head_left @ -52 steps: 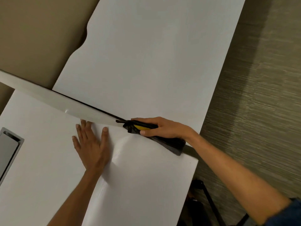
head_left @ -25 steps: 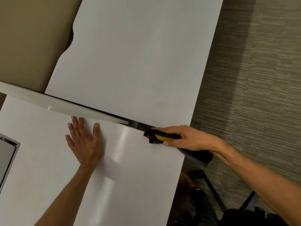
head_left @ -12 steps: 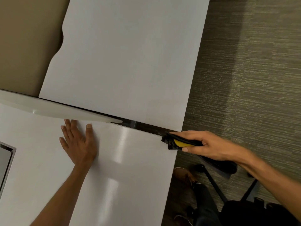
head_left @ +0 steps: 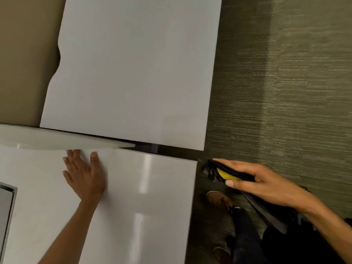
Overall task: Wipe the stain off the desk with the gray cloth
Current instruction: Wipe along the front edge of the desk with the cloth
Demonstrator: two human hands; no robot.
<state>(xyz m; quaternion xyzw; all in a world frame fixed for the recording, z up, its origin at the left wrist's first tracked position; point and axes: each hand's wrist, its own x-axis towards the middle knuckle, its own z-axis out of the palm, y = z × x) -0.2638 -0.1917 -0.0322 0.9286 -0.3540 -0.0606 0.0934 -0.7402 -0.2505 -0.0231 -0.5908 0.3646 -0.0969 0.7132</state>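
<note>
My left hand (head_left: 83, 174) lies flat, fingers spread, on the near white desk (head_left: 133, 206), just below a raised white divider (head_left: 57, 142). My right hand (head_left: 261, 182) is off the desk's right edge, over the floor, closed on a dark gray cloth (head_left: 213, 171) folded around something yellow. A dark tail of the cloth hangs back under my wrist. I see no stain on the desk.
A second white desk (head_left: 133, 73) lies beyond a dark gap (head_left: 171, 150). A metal cable tray (head_left: 5, 206) is set into the near desk at left. Gray carpet (head_left: 285, 92) fills the right. A brown shoe (head_left: 219, 200) and dark chair legs show below my right hand.
My right hand has slid the cloth rightward along the gap between the desks and off the desk's edge. My left hand has stayed flat in place.
</note>
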